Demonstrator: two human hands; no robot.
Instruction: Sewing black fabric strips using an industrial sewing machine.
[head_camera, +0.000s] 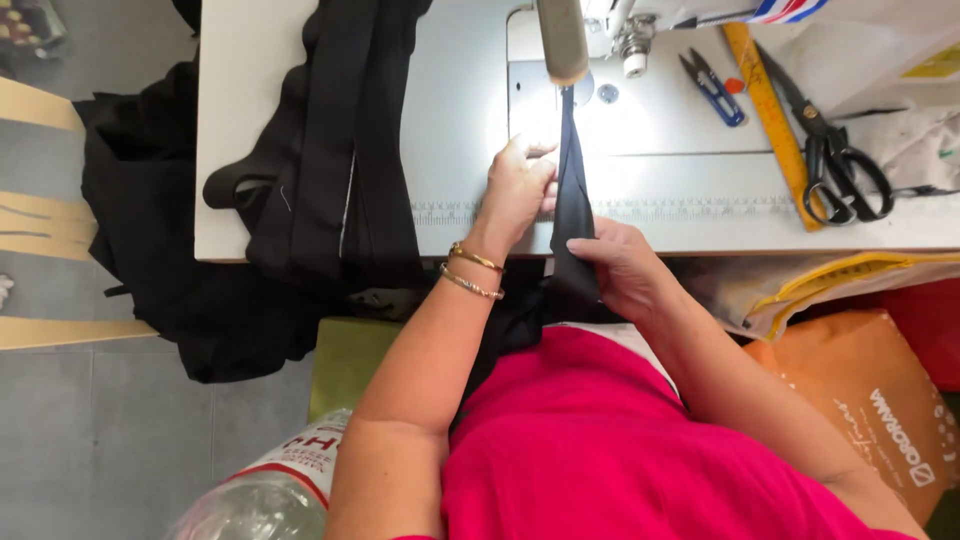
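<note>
While the right hand (618, 268) pinches the black fabric strip (573, 190) at the table edge (300, 252), the left hand (518, 185) presses it flat beside the seam line, feeding it toward the sewing machine (600, 40); steady, even guidance looks needed next.

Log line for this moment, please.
left hand: on black strip | right hand: holds strip end | strip under sewing machine
</note>
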